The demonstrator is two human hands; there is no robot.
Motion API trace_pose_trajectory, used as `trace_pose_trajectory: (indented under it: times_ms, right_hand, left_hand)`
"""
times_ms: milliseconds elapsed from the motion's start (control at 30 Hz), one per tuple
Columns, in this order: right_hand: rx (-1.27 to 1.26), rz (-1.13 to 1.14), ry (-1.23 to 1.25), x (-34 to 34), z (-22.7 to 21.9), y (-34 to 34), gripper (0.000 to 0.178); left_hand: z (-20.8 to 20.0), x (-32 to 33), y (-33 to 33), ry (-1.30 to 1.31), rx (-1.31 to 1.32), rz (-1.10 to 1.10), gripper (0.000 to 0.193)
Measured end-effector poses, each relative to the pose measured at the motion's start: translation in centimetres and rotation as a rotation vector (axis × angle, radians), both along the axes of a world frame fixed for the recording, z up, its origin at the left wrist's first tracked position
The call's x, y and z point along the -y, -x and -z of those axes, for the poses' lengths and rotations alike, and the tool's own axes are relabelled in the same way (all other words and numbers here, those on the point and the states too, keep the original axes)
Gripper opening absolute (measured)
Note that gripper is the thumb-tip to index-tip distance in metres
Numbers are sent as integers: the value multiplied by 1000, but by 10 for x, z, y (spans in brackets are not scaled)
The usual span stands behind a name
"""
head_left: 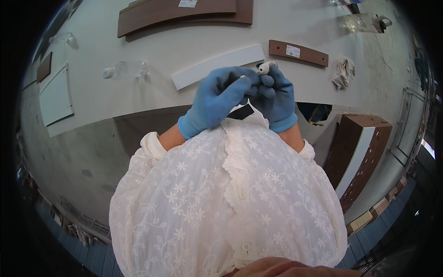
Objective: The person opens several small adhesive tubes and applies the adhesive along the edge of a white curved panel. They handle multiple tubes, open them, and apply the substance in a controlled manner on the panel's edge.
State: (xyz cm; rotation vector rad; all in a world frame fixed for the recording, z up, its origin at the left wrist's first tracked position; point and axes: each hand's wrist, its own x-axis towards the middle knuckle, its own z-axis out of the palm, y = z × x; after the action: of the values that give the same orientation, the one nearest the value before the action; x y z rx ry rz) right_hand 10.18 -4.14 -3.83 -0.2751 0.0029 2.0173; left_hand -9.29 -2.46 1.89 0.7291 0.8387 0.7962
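Note:
Both my hands wear blue knit gloves and are close together above the table's near edge, in front of my chest. My right hand [280,99] is closed around a small white piece [266,68] with a dark spot on its end, which pokes out above the fingers; its kind is unclear. The fingers of my left hand [216,96] are curled, thumb against forefinger, with a tiny white bit [243,76] showing at their tips. Just beyond the hands a long white board [207,70] lies slanted on the table [159,32].
A short brown board [304,56] with a label lies beyond my right hand, near a crumpled cloth [344,74]. Larger brown panels [184,14] lie at the far side. Plastic bottles [124,70] lie about. Brown boards [360,147] stand stacked at right; a white panel [57,97] is at left.

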Motion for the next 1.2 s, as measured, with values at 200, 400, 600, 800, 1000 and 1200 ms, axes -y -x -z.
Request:
trace_pose_trajectory:
  times_ms: [200, 400, 600, 800, 1000, 1200]
  right_hand:
    - [162, 150, 122, -6, 1, 0, 31]
    - [46, 172, 220, -9, 9, 5, 29]
    - [29, 215, 190, -25, 20, 18, 25]
    - [157, 202, 53, -69, 31, 19, 31]
    - [319, 150, 91, -124, 44, 12, 28]
    - [469, 42, 165, -194, 52, -30, 25]
  left_hand:
    - [94, -47, 32, -638, -622, -276, 19]
    - [221, -111, 89, -959, -1339, -58, 10]
    - [213, -131, 69, -935, -1526, -321, 50]
    - [130, -103, 11, -550, -476, -134, 45]
    - [84, -126, -62, -143, -32, -178, 45]
    - [92, -188, -112, -125, 54, -351, 47]
